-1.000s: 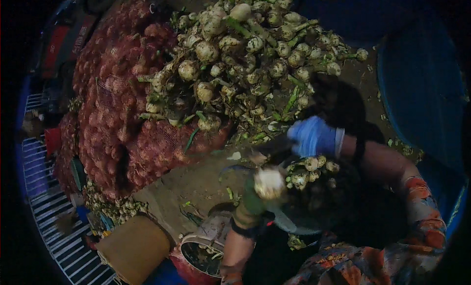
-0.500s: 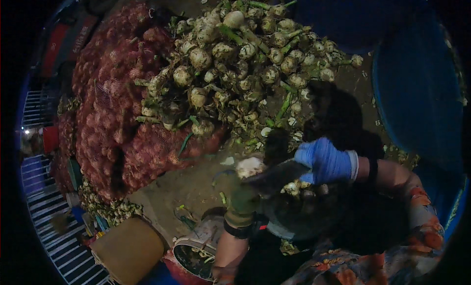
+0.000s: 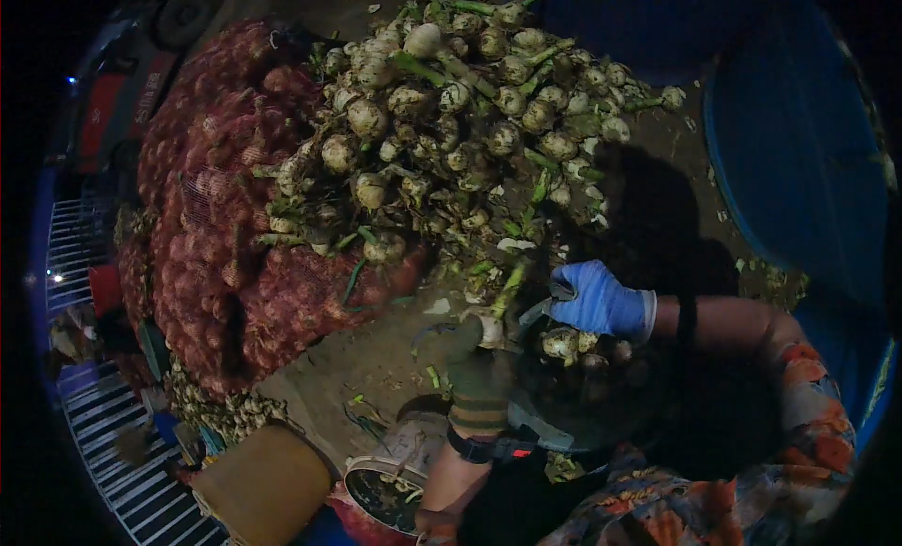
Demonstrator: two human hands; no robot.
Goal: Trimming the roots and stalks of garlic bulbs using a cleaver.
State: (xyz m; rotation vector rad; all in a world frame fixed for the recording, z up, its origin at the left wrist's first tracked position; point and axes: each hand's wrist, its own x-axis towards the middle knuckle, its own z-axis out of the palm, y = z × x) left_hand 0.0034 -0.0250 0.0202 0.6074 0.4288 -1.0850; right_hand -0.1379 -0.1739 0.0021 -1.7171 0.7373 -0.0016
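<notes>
My left hand (image 3: pixel 477 372), in a dark glove with a striped cuff, is closed on a garlic bulb (image 3: pixel 491 332). A green stem (image 3: pixel 510 288) rises from beside that bulb. To the right, my right hand (image 3: pixel 601 300) wears a blue glove and is closed around a dull grey cutting tool (image 3: pixel 535 313), whose tip points toward the bulb; its full shape is lost in shadow. Below my right hand sits a dark tub (image 3: pixel 545 431) holding several trimmed garlic bulbs (image 3: pixel 561 343).
A large heap of garlic (image 3: pixel 451 123) with stems lies ahead. Full red mesh sacks (image 3: pixel 225 217) stand left of it. Nearer are a white bucket (image 3: pixel 413 447) and a tan jerrycan (image 3: pixel 263 485). A blue tarp-like sheet (image 3: pixel 799 170) curves along the right.
My left hand has shifted slightly right; the bulb at it now shows beside a green stem. My right hand has moved slightly left, and less of the tool's dark blade shows.
</notes>
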